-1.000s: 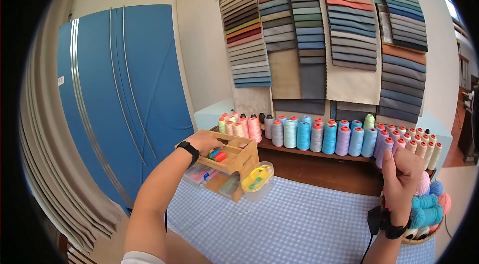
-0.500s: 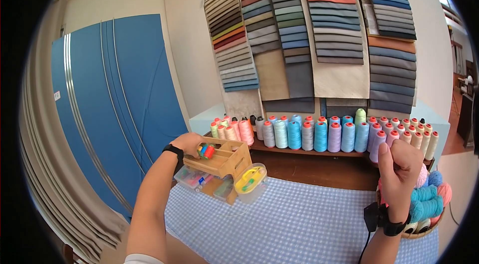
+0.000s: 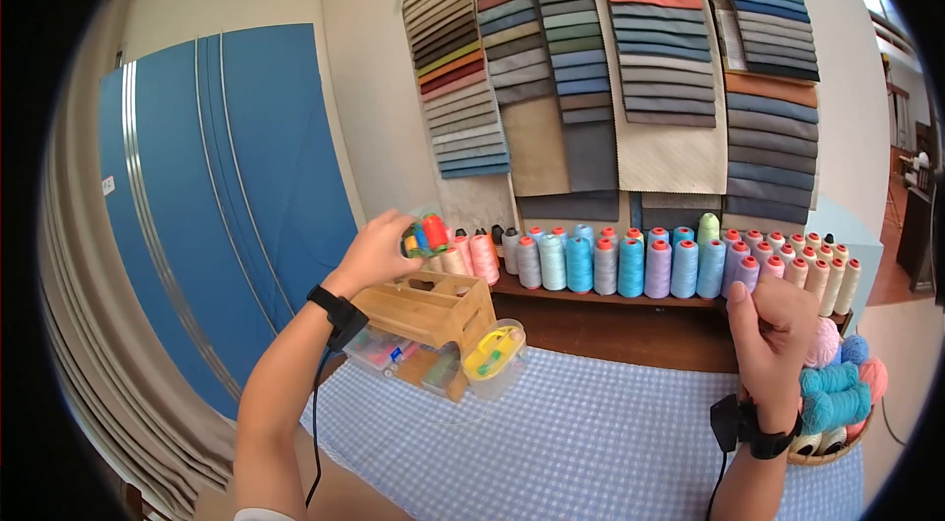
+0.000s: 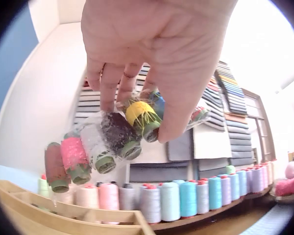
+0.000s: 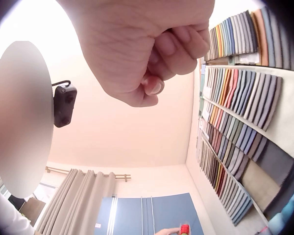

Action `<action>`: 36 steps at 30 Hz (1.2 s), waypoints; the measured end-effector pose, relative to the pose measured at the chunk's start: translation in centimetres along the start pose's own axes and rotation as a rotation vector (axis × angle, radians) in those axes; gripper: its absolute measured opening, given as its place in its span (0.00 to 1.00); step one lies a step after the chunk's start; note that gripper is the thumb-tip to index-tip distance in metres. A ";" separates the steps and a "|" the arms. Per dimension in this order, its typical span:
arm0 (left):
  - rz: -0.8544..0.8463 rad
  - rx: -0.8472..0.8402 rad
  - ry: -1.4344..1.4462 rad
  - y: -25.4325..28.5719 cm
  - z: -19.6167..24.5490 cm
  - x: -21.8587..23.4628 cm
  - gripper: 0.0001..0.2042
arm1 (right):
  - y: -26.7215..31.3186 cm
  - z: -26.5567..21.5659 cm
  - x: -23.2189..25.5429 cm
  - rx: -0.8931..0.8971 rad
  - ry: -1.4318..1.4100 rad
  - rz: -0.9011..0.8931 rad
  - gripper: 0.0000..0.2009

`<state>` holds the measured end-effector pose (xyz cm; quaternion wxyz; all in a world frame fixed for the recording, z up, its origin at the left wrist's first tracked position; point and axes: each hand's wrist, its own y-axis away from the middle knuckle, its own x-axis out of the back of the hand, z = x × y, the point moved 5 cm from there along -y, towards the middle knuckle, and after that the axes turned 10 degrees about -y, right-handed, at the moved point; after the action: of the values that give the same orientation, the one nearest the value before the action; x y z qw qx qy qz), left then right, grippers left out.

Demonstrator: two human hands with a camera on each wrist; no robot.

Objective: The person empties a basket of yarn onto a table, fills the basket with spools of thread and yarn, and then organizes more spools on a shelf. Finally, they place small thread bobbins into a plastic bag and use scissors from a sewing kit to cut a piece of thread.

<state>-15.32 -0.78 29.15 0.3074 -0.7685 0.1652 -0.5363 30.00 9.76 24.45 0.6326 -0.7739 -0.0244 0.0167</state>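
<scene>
Spool pack: A wrapped pack of small spools (image 4: 118, 134), yellow, dark, white, pink and brown among them, hangs in the air above the wooden rack (image 3: 413, 312), touching neither rack nor surface.
Left hand: The person's left hand (image 3: 379, 250) holds the pack, thumb near the yellow spool; the clear wrap likely binds the row, so one grip carries all.
Tilt: Spools slope toward the brown one, lowest in the wrist view, probably because that end lies beyond the fingers.
Right hand: Fingers curled in, the right hand (image 3: 781, 334) hangs raised over the surface's right side, with nothing visible in its grasp.
Rack corner: The rack stands at the far left corner of the checked surface (image 3: 571, 423), its divided top presumably for sorting small goods; a clear tub (image 3: 495, 356) sits just beside it.
Right edge: A basket (image 3: 827, 459) keeps soft yarn balls (image 3: 837, 410) together.
Shelf: Thread cones (image 3: 581, 267) stand upright, probably so colours show.
</scene>
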 end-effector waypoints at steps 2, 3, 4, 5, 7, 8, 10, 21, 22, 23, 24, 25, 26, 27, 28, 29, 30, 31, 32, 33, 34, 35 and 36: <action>0.071 -0.106 0.073 0.3 3.9 0.6 0.28 | -0.1 -0.2 -0.4 0.009 0.020 -0.037 0.21; 0.063 -0.114 0.095 0.6 5.8 0.7 0.28 | 0.0 0.0 -0.6 0.010 0.039 -0.063 0.21; 0.056 -0.191 0.058 0.9 8.0 0.6 0.27 | -0.1 0.0 -0.9 0.002 0.035 -0.082 0.21; 0.051 -0.269 0.022 1.2 10.3 0.5 0.26 | -0.1 0.0 -1.1 -0.006 0.030 -0.100 0.21; 0.006 -0.367 0.038 2.6 14.7 0.1 0.26 | -0.1 0.1 -1.3 -0.009 0.037 -0.130 0.20; -0.031 -0.456 0.025 3.4 16.9 -0.5 0.25 | -0.1 0.2 -1.3 -0.012 0.034 -0.141 0.20; -0.128 -0.522 -0.046 4.7 20.7 -2.1 0.24 | 0.0 0.4 -1.4 -0.020 0.036 -0.163 0.19; 0.070 -1.091 -0.741 10.6 34.9 -6.9 0.11 | 2.1 4.3 -5.1 -0.241 0.027 -0.636 0.17; 0.059 -1.134 -0.774 10.7 35.7 -6.7 0.12 | 3.1 5.3 -5.6 -0.257 0.083 -0.684 0.20; 0.046 -1.176 -0.807 10.8 36.4 -6.8 0.12 | 4.3 6.7 -6.4 -0.243 0.128 -0.733 0.24; 0.072 -1.164 -0.801 11.0 36.9 -7.3 0.13 | 5.4 8.0 -7.4 -0.239 0.066 -0.719 0.24; 0.073 -1.171 -0.803 11.0 37.3 -7.2 0.13 | 6.0 8.8 -8.2 -0.235 0.004 -0.704 0.24; 0.057 -1.197 -0.813 11.1 37.6 -7.3 0.13 | 6.1 9.2 -8.6 -0.239 0.003 -0.699 0.24; 0.041 -1.220 -0.824 11.2 37.8 -7.3 0.13 | 6.2 9.7 -9.2 -0.298 -0.030 -0.747 0.22; 0.041 -1.224 -0.826 11.1 37.9 -7.3 0.13 | 6.3 10.0 -9.6 -0.356 -0.064 -0.796 0.20; 0.017 -1.243 -0.846 11.1 37.9 -7.5 0.13 | 6.2 9.9 -9.7 -0.356 -0.066 -0.793 0.20; -0.006 -1.262 -0.865 11.2 37.9 -7.6 0.13 | 5.9 9.6 -9.6 -0.346 -0.117 -0.734 0.16; -0.007 -1.264 -0.868 11.2 37.9 -7.6 0.13 | 5.5 9.3 -9.4 -0.334 -0.168 -0.675 0.13; -0.013 -1.250 -0.902 11.1 37.9 -7.7 0.13 | 5.3 8.9 -9.2 -0.335 -0.169 -0.672 0.13; -0.018 -1.237 -0.937 11.0 37.8 -7.8 0.13 | 5.0 9.0 -8.9 -0.450 -0.213 -0.639 0.10; -0.018 -1.239 -0.938 11.0 37.8 -7.8 0.13 | 5.0 9.2 -8.7 -0.565 -0.257 -0.605 0.08; -0.027 -1.248 -0.937 11.1 37.7 -7.9 0.13 | 5.1 9.4 -8.6 -0.565 -0.257 -0.602 0.08; -0.036 -1.255 -0.935 11.2 37.6 -8.0 0.13 | 5.1 9.6 -8.5 -0.541 -0.302 -0.599 0.06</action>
<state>17.38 6.53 7.29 -0.1558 -0.9473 0.2782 0.0320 21.04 17.67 17.45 0.3732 -0.8595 -0.3439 -0.0614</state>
